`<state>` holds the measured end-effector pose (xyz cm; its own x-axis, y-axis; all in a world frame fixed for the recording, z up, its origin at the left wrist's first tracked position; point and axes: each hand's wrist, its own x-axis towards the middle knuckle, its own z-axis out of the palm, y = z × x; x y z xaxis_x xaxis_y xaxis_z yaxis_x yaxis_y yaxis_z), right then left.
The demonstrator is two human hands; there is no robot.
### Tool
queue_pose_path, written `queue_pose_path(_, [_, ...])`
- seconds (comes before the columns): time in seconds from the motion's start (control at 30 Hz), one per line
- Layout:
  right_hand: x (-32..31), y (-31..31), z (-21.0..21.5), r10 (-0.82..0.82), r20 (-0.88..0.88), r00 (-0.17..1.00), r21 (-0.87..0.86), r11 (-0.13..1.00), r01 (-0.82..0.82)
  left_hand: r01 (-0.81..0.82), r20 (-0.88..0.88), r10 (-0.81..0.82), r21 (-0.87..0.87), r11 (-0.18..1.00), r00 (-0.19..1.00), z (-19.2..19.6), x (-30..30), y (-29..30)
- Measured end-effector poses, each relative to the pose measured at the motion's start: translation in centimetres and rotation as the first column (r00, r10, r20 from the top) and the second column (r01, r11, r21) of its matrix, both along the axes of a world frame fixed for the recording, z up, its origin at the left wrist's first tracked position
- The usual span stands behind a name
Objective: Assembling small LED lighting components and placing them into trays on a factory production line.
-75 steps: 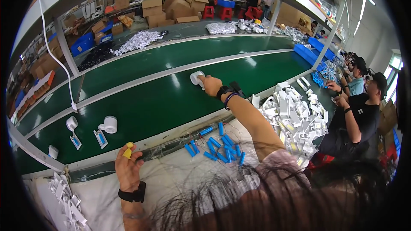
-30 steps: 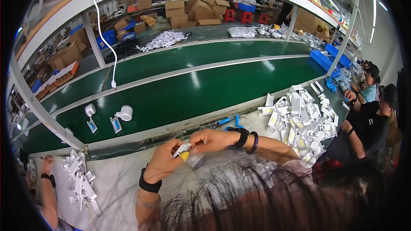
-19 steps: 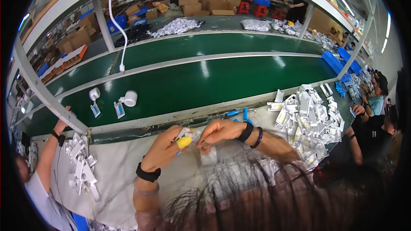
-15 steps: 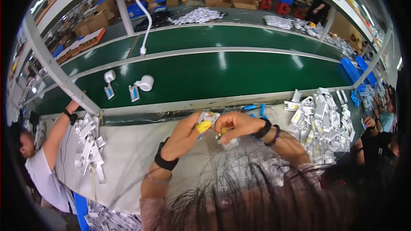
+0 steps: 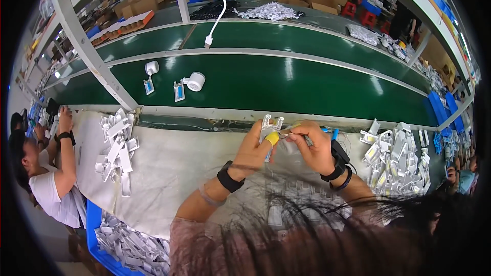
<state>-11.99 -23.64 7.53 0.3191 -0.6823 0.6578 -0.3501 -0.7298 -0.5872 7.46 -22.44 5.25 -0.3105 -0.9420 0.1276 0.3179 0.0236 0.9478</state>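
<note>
White housing [image 5: 269, 127]: now pointing its forked end toward the green belt [image 5: 245, 82], where fingers were mostly hiding it earlier; hovering over the pale bench [image 5: 169, 174].
Left hand [image 5: 250, 151]: gripping the housing, wearing a yellow finger cover [image 5: 273, 138].
Right hand [image 5: 316, 148]: pinching a thin piece [image 5: 285, 132], too small to identify.

A white case [image 5: 272, 126] is held just off the view's centre, toward three o'clock; its pronged end is pointed to twelve; blue is shown toward six; its middle is mostly covered.
</note>
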Motion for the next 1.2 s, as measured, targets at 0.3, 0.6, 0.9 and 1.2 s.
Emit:
queue_pose_path(0.3, [0.2, 0.2, 1.3, 0.047, -0.072, 0.996, -0.288, 0.955, -0.066, 0.024, 0.135, -0.011, -0.098, 0.995, 0.991, 1.7, -0.5, 1.3])
queue_pose_path(0.6, [0.2, 0.7, 1.1, 0.060, -0.022, 0.998, -0.248, 0.967, -0.064, 0.014, 0.162, 0.042, -0.329, 0.944, 0.986, 1.5, -0.8, 1.8])
queue_pose_path(0.9, [0.5, 0.6, 0.9, 0.052, 0.015, 0.999, -0.247, 0.968, -0.047, 0.003, 0.183, 0.074, -0.392, 0.920, 0.980, 2.0, -0.8, 2.2])
queue_pose_path(1.2, [0.4, 0.8, 0.6, 0.039, 0.001, 0.999, -0.299, 0.954, -0.036, 0.014, 0.109, 0.030, -0.385, 0.923, 0.994, 1.5, -0.9, 2.3])
